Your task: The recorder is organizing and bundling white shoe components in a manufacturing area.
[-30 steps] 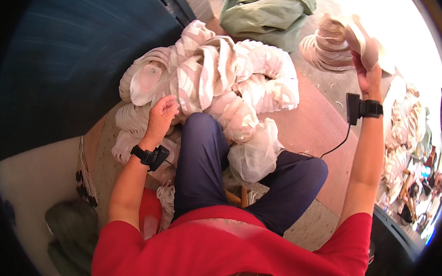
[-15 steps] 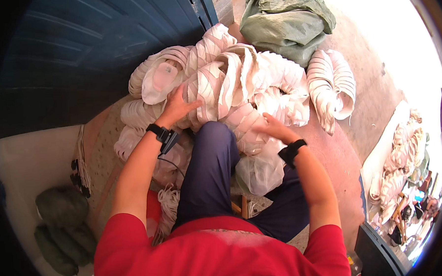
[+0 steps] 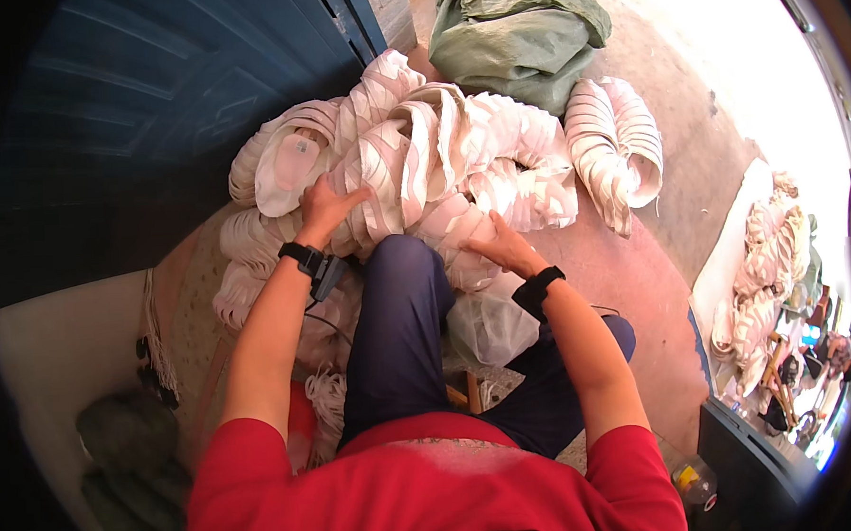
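both hands point(image 3: 328, 205) on white soles point(image 3: 440, 160)

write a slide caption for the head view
Seated person's left hand and right hand rest on a heap of stacked white shoe soles.

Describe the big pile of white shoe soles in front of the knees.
The pile of white shoe soles is a heap of nested, curved stacks, pale and rubbery-looking, with ribbed edges. It lies on the ground against a blue door. The left hand rests on its left side; the right hand touches its lower front.
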`<state>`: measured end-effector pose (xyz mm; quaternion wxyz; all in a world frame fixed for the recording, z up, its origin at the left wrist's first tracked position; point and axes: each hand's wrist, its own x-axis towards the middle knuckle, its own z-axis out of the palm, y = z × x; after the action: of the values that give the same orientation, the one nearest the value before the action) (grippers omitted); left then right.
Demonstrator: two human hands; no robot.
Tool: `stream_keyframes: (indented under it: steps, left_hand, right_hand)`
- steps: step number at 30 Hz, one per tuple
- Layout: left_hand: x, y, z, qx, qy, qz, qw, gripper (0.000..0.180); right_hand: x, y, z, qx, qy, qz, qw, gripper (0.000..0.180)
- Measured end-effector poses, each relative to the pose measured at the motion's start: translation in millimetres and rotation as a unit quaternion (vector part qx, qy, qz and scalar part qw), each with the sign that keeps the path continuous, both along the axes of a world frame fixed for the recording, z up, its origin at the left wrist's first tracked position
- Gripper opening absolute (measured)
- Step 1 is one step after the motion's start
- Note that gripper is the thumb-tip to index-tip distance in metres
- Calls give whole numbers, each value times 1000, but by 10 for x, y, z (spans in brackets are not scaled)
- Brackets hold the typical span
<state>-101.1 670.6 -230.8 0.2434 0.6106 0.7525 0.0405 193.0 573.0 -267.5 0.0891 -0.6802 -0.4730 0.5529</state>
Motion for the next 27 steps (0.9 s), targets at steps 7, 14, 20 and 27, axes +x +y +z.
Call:
stream_keyframes:
  steps: [7, 14, 20, 27]
  left_hand:
    - [-178, 41, 223, -121, -306, 167, 930, 50]
    - [-296, -101, 15, -182, -403, 105, 891, 61]
    - [-116, 160, 293, -104, -410, 178, 888, 47]
    - [428, 898, 1486, -31, -495, 190, 847, 35]
  right_hand:
    - [-98, 19, 128, -57, 224, -243, 942, 92]
    - [-91, 90, 291, -32, 289, -287, 913, 85]
    - [-35, 173, 678, 10, 272, -355, 894, 73]
    - [580, 209, 1783, 75, 433, -294, 849, 25]
